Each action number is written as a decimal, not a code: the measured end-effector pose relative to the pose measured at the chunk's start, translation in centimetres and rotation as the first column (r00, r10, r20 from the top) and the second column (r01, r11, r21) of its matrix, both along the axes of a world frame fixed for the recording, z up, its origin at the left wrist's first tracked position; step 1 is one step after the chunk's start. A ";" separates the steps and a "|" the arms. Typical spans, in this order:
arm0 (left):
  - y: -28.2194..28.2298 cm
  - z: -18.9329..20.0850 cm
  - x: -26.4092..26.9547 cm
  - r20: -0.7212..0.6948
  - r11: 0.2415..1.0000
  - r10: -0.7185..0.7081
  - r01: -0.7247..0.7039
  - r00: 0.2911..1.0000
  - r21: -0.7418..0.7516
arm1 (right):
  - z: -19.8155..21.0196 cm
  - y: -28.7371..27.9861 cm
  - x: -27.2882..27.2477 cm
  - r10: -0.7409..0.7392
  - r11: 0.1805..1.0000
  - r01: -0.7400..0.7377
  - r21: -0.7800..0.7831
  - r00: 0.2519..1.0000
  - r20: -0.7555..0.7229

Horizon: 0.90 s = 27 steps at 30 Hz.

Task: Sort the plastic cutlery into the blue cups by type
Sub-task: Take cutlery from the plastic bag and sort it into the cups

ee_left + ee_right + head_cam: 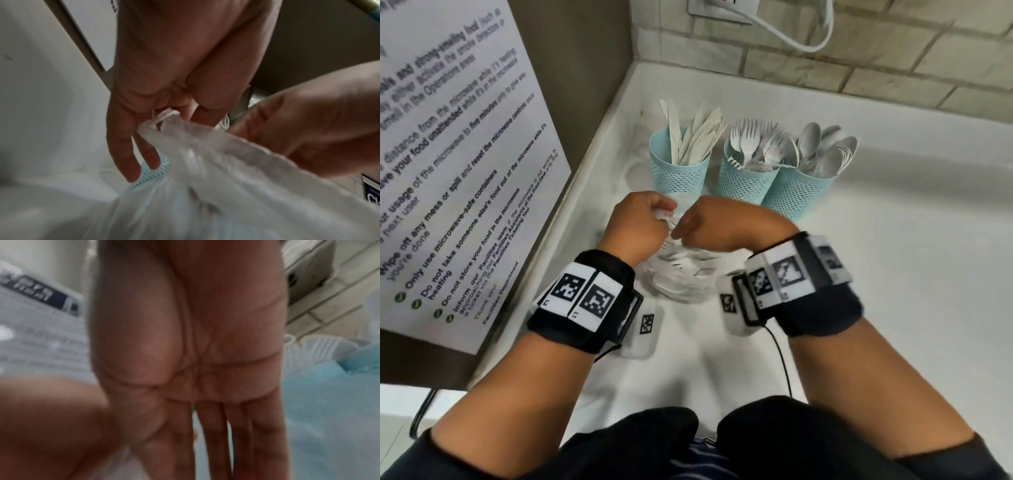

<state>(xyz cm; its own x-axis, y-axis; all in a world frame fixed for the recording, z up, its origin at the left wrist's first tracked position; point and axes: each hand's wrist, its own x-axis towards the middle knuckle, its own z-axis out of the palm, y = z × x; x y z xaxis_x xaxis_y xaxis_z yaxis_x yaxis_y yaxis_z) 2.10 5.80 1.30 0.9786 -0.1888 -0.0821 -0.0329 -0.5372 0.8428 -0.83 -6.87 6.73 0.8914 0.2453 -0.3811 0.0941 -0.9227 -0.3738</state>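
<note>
Opening step: my left hand (637, 224) & right hand (707, 226) both pinch clear plastic cutlery bag (678, 277) neck; next, prob. untie it.

Three pale-blue mesh plastic cups (679, 171) hold white plastic cutlery (748, 144) on a white counter (893, 274), while black wristbands (585, 301) carry black-and-white square-patterned tags.

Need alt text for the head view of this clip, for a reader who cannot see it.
Both hands, left and right, grip the top of a clear plastic bag of white cutlery on a white counter. Behind it stand three blue mesh cups: knives, forks, spoons.
</note>
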 end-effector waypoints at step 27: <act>0.5 0.5 -0.5 0.059 0.999 -0.006 0.009 0.998 -0.051 | -5.5 -1.6 1.2 -0.149 0.989 0.150 -0.004 0.985 0.083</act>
